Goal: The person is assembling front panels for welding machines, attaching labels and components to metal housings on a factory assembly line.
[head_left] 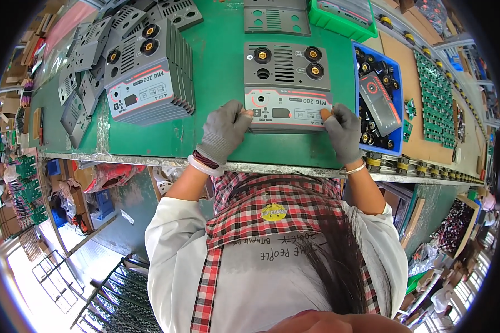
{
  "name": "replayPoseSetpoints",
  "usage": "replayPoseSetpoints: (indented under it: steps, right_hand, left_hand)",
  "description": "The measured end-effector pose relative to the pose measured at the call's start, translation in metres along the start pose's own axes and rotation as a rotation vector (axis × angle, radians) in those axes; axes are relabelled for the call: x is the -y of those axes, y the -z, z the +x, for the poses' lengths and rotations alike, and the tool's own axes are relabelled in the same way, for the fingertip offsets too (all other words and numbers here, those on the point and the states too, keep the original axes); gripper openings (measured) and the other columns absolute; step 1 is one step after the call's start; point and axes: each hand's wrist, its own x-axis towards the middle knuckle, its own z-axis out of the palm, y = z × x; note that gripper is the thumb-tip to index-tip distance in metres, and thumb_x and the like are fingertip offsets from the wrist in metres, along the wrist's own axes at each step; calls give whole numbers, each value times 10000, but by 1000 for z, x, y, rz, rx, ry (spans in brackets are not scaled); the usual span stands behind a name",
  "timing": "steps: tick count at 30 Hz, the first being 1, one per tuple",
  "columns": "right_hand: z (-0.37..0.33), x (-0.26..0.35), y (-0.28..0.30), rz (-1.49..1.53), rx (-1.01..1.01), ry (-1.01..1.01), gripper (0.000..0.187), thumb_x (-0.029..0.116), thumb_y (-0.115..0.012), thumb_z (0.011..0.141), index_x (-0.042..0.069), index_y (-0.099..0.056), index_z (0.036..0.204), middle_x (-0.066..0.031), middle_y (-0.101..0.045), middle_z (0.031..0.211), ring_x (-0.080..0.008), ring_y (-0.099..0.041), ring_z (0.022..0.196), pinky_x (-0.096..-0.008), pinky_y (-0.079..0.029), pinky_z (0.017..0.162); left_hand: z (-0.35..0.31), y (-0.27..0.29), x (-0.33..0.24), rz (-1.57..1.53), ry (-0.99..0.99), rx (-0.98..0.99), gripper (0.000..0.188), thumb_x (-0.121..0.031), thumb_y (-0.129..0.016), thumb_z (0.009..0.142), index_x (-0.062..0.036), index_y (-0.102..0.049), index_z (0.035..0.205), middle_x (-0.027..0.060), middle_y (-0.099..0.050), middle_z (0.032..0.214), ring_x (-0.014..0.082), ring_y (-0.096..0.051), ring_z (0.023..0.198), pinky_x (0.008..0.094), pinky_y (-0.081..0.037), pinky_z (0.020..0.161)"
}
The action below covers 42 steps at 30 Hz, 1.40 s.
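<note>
Down on the green workbench point(216, 111), a grey front panel point(288, 83) with brass sockets and a red-trimmed label strip lies flat near the bench's front edge. Both gloved hands rest on its lower part: the left hand point(225, 129) presses on the panel's lower left corner with curled fingers, and the right hand point(343, 130) presses a bare fingertip onto the right end of the label strip. Neither hand closes around the panel; whether the thumbs hook under its front edge is hidden by the gloves. The panel's lower rim is covered by the hands. To the left stands a stack of matching panels point(150, 77), with more loose grey panels point(89, 61) beyond it, partly cut off at the rim. Just right of the panel sits a blue bin point(395, 83) of dark connectors, its contents hard to make out. Another grey panel point(275, 16) lies further back, cut off at the top.
</note>
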Motion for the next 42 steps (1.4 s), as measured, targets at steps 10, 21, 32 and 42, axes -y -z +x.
replayPoseSetpoints:
  steps: [10,21,32,42]
  right_hand:
    - [0,1,0,-72,-7,56,281,156,-623,753,4,-424,628,-69,-344,532,-140,-314,492,-284,-299,452]
    - [0,5,0,-66,-4,55,263,129,-628,754,5,-431,631,-62,-352,532,-131,-318,495,-282,-307,455]
    - [-1,2,1,-60,12,-9,212,158,-628,751,19,-483,680,-86,-420,556,-179,-381,491,-310,-340,469]
    - [2,1,2,-153,4,112,250,167,-604,753,25,-433,638,-110,-392,538,-210,-362,463,-321,-318,458]
  left_hand:
    - [-2,3,-8,-79,130,47,261,-298,-578,815,-42,-551,774,108,-563,555,242,-577,504,344,-437,510]
    - [-1,1,-5,-32,63,7,244,-254,-575,829,-46,-522,714,27,-537,538,75,-509,426,235,-394,377]
    - [-2,3,-15,-121,106,36,241,-232,-561,830,-28,-508,715,32,-524,536,84,-500,406,233,-372,353]
    - [-4,3,-18,-123,120,32,224,-208,-567,837,-24,-515,722,39,-529,510,97,-518,406,249,-380,365]
